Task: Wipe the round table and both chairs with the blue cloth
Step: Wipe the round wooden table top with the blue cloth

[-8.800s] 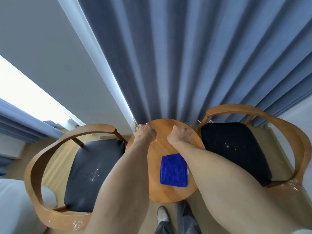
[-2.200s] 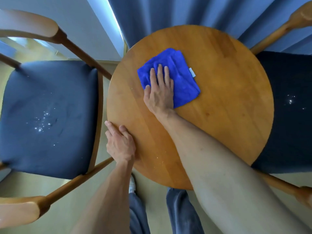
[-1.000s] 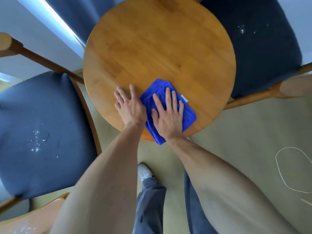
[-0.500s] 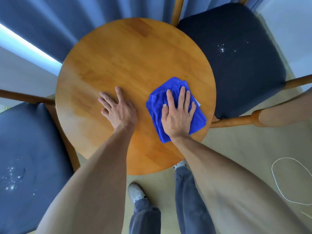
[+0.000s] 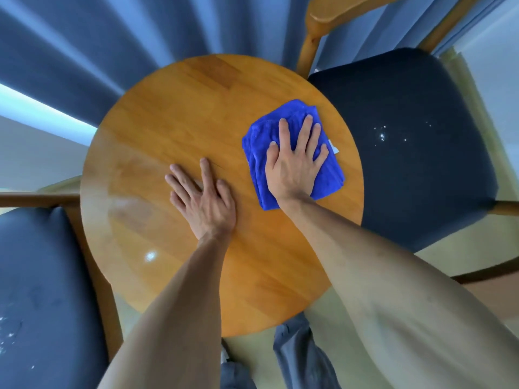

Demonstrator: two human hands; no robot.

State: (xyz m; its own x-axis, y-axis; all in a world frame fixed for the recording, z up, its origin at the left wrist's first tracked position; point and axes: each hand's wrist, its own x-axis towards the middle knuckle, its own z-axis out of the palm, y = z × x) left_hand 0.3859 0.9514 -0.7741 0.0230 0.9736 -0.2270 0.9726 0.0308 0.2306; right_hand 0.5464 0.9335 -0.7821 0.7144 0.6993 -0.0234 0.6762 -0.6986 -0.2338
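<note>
Blue curtains [image 5: 140, 37] are hanging behind the table [image 5: 179, 113], mid-wipe.

From overhead, the cloth [image 5: 328, 175] is now lying near the right rim, having slid over from the near edge, so the tabletop is getting covered; both chairs [image 5: 415, 153] are waiting. The right hand [image 5: 295, 161] is pressing it flat-fingered; the left hand [image 5: 203, 197], fingers spread, is bracing just beside it.

Since half a second ago, I see my right hand [image 5: 295, 161] carry the blue cloth [image 5: 292, 153] farther out across the round table [image 5: 174, 113], from its near right edge toward its right rim beside the right chair [image 5: 415, 141]. A second ago the cloth overhung the near edge; now it lies wholly on the wood. My left hand [image 5: 205, 197] sits well apart from the cloth, no longer touching it.
</note>
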